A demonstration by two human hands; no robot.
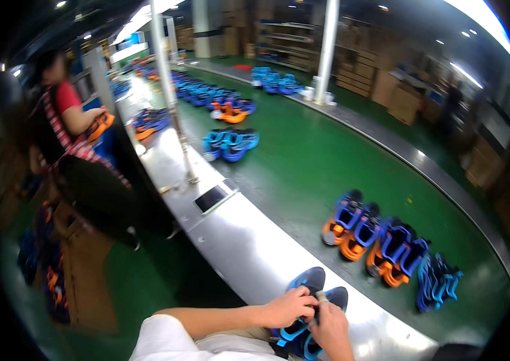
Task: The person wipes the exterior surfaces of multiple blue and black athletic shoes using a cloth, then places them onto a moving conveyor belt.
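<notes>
Both hands work on a blue shoe (312, 283) at the metal ledge's (249, 246) near end: the left hand (288, 308) is curled tight on its upper, the right hand (330, 328) pinches a small part just beside it. Beyond the right hand, 4 orange-and-blue shoes (381, 240) lie on the green belt (303, 162). Farther ahead of the left hand rests a phone (214, 197).

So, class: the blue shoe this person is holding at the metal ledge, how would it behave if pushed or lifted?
The blue shoe probably lifts easily; both the left hand and right hand handle it without visible strain. Its upper likely flexes. On the smooth metal ledge it might slide rather than roll.
</notes>
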